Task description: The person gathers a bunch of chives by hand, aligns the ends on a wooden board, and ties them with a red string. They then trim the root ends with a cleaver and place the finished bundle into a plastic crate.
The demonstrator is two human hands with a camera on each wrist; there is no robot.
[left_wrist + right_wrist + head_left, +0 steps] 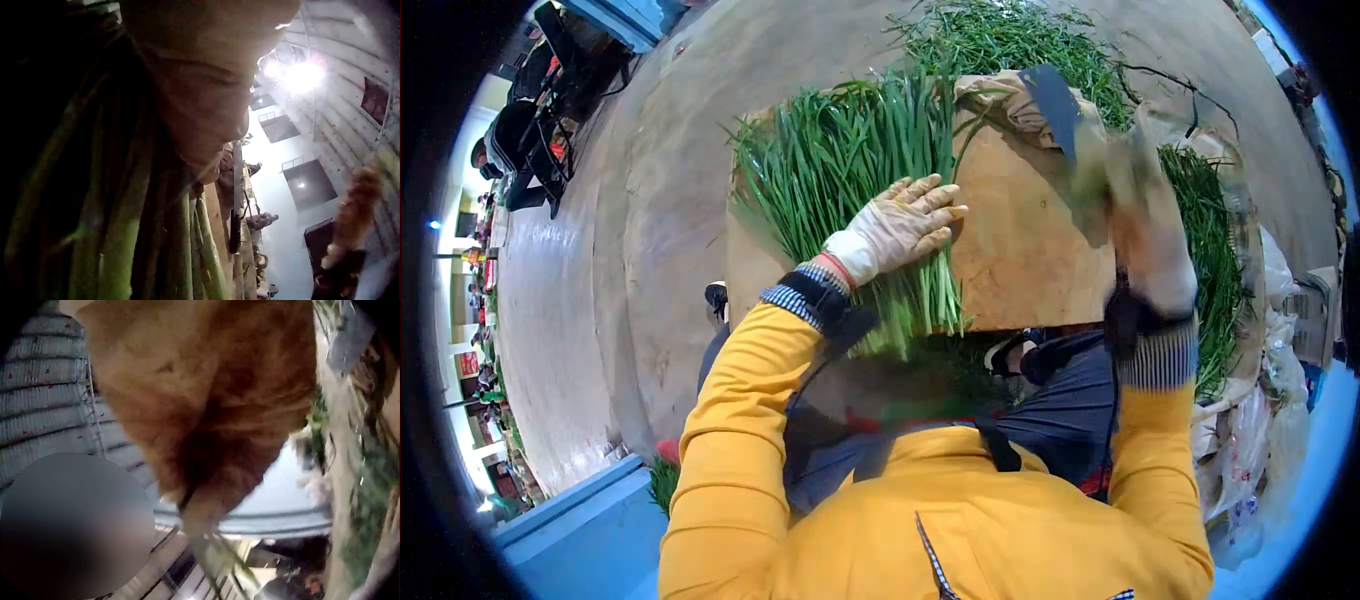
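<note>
A wide bunch of long green stalks (850, 140) lies on a wooden board (1030, 240), with pale ends toward the body. The gloved left hand (895, 228) rests across the bunch, fingers extended toward the right. Close up in the left wrist view, pale green stalks (128, 231) run beside the left glove (200, 81). Right of the board, the gloved right hand (1150, 235) is blurred. In the right wrist view that hand (206, 406) pinches a few green stalks (219, 556) at its fingertips; their far ends are cut off.
Crumpled tan cloth (1010, 105) and a dark blue flat piece (1052, 105) are at the board's back right. Loose greens (1020, 45) lie behind the board, and more greens (1210, 260) fill a container at the right. Clear plastic bags (1250, 440) sit nearer the body.
</note>
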